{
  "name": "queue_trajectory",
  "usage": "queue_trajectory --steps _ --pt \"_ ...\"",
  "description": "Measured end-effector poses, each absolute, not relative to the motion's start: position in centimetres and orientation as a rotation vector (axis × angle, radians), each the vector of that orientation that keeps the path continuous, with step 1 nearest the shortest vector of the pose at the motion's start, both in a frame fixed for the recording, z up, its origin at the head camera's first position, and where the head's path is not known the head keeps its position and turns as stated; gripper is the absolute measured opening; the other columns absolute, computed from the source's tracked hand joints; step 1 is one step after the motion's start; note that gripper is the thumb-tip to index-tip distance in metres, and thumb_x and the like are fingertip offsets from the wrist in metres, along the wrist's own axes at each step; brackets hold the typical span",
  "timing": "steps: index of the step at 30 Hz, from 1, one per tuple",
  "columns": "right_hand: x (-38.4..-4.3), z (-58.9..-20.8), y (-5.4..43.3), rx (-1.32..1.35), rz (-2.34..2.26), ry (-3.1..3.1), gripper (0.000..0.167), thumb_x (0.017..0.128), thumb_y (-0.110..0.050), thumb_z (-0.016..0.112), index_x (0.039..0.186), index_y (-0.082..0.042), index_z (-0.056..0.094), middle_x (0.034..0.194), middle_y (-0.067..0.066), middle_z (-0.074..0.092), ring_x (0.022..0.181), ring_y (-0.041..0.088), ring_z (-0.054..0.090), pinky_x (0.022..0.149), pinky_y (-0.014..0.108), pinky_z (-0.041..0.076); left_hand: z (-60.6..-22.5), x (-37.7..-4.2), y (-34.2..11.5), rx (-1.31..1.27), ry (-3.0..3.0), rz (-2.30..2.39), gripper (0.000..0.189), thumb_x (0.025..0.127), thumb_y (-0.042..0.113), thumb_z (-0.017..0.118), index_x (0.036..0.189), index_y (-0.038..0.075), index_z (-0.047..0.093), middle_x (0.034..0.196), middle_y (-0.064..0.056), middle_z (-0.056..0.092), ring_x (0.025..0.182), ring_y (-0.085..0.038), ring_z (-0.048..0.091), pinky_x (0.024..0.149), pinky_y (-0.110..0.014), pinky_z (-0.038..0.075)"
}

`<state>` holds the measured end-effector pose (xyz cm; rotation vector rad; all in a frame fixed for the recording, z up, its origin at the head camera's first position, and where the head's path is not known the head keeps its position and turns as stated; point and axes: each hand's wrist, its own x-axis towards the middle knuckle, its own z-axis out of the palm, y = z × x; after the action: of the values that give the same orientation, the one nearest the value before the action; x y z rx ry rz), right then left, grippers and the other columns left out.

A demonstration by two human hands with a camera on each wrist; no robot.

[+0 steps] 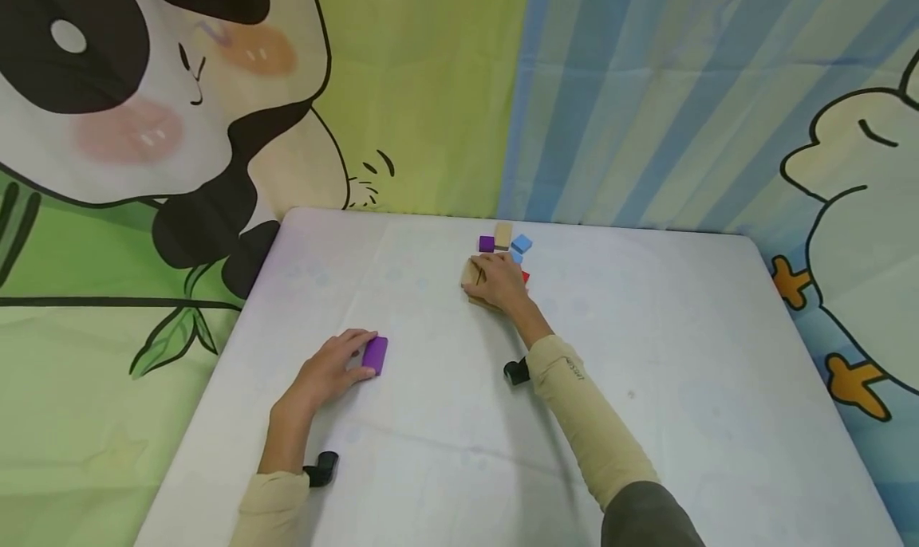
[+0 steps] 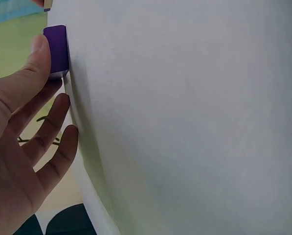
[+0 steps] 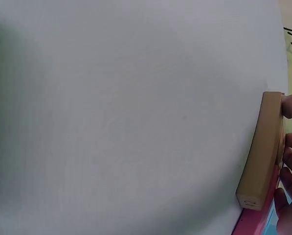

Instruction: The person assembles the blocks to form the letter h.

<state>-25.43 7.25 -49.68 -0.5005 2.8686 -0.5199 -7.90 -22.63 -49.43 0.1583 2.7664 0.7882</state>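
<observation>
My left hand [image 1: 329, 371] pinches a purple block [image 1: 375, 356] at the table's left side. In the left wrist view the thumb lies against this purple block [image 2: 58, 49], while the lower fingers spread loosely. Toward the back of the table, my right hand [image 1: 502, 282] grips a plain wooden block [image 1: 470, 273], partly covered by the fingers. The right wrist view shows a long wooden block [image 3: 260, 152] by the fingertips, with a red block [image 3: 251, 223] close behind it. How these two meet is partly hidden by the hand.
Beyond the right hand are a small purple block [image 1: 487, 244], an upright wooden block [image 1: 503, 235] and a blue block [image 1: 522, 243]. A red block [image 1: 526, 277] peeks out beside that hand. The white table [image 1: 646, 356] ends at a printed curtain [image 1: 431, 92].
</observation>
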Motion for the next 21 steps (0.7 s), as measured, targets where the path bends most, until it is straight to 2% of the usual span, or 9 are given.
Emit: queue_trajectory --steps 5,12,16,21 --pt "-25.8 -49.7 7.1 -0.546 -0.595 2.882 0.067 0.088 -0.039 0.067 0.143 -0.009 0.047 0.142 0.016 0.048 0.133 0.036 0.038 0.110 0.051 0.035 -49.6 -8.2 -22.5 0.156 2.763 0.794 0.066 0.087 0.029 0.072 0.146 0.019 0.043 0.147 -0.006 0.046 0.129 -0.031 0.049 0.101 -0.057 0.045" --pt "-24.3 -47.9 3.9 -0.709 -0.990 2.629 0.068 0.087 -0.030 0.072 0.143 -0.003 0.046 0.134 0.014 0.046 0.111 0.023 0.055 0.093 0.035 0.051 -49.4 -8.2 -22.7 0.144 2.764 0.781 0.066 0.087 0.029 0.072 0.146 0.020 0.044 0.146 -0.006 0.047 0.129 -0.030 0.049 0.101 -0.056 0.046" --pt "-22.4 -47.3 1.1 -0.883 -1.007 2.514 0.067 0.086 -0.027 0.074 0.141 -0.001 0.048 0.129 0.015 0.047 0.103 0.020 0.059 0.086 0.029 0.052 -49.3 -8.2 -22.8 0.139 2.763 0.777 0.066 0.087 0.029 0.072 0.146 0.019 0.044 0.145 -0.007 0.049 0.126 -0.030 0.051 0.100 -0.055 0.046" --pt "-20.6 -47.5 -1.6 -0.975 -0.988 2.452 0.066 0.084 -0.027 0.076 0.139 0.000 0.050 0.125 0.016 0.048 0.097 0.017 0.059 0.080 0.021 0.049 -49.2 -8.2 -22.7 0.115 2.744 0.766 0.070 0.087 0.030 0.072 0.148 0.019 0.039 0.141 -0.007 0.052 0.122 -0.028 0.053 0.096 -0.053 0.048"
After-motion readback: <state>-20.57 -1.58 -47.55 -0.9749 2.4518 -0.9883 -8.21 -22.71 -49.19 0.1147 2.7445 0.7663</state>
